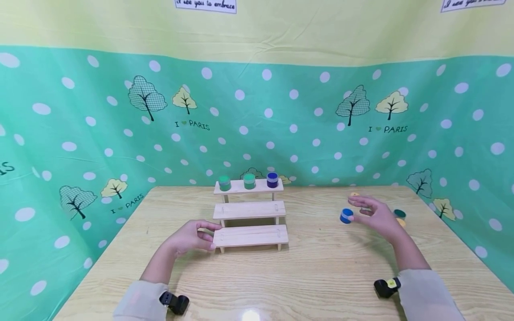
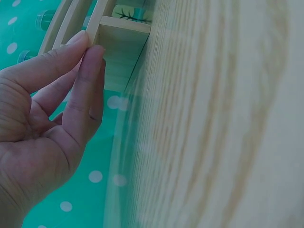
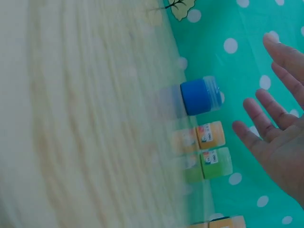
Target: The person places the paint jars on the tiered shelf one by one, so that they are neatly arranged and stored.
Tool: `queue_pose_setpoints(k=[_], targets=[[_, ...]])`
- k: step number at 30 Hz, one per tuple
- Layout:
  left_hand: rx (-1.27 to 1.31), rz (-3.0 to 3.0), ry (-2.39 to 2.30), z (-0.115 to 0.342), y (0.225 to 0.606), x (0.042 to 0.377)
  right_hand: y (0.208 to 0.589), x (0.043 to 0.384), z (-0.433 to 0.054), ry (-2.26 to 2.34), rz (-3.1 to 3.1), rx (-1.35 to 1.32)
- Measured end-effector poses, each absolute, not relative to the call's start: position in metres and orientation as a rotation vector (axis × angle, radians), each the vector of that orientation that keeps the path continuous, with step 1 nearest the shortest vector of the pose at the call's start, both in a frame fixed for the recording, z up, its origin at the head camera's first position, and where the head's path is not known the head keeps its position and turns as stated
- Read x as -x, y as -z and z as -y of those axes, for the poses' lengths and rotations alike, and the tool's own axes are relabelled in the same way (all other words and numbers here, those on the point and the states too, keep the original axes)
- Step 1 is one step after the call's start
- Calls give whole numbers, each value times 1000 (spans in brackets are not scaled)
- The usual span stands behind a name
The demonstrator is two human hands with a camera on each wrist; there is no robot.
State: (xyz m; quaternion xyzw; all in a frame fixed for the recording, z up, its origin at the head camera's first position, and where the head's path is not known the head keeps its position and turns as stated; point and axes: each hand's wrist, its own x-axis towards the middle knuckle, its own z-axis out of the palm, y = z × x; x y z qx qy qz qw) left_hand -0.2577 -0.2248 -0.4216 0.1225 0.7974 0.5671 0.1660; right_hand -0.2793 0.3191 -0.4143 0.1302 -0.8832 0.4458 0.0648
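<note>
A three-tier wooden stand (image 1: 250, 236) rests on the table. My left hand (image 1: 195, 237) pinches the left end of its lowest step; the left wrist view shows the thumb and fingertips (image 2: 96, 54) gripping that board's edge. Two green paint pots (image 1: 224, 183) (image 1: 249, 181) and a dark blue paint pot (image 1: 272, 180) stand on the top step. Over on the right, my right hand (image 1: 375, 216) hovers by a blue paint pot (image 1: 346, 216), its fingers spread and holding nothing. In the right wrist view, that blue pot (image 3: 195, 96) stands apart from the fingertips (image 3: 240, 127).
Behind the blue pot are an orange pot (image 3: 211, 134) and a light green pot (image 3: 217, 163). A dark green pot (image 1: 399, 214) and another orange pot (image 1: 400, 221) sit right of the right hand. A polka-dot curtain (image 1: 265, 133) hangs behind the table (image 1: 313, 276).
</note>
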Motion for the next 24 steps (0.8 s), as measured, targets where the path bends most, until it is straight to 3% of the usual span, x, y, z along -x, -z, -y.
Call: queue_pose_setpoints(k=[10, 24], targets=[[-364, -2270, -1605, 225, 421, 258, 422, 286, -325, -1449, 2730, -229], [-341, -2294, -1593, 225, 421, 257, 429, 303, -325, -1504, 2789, -281]])
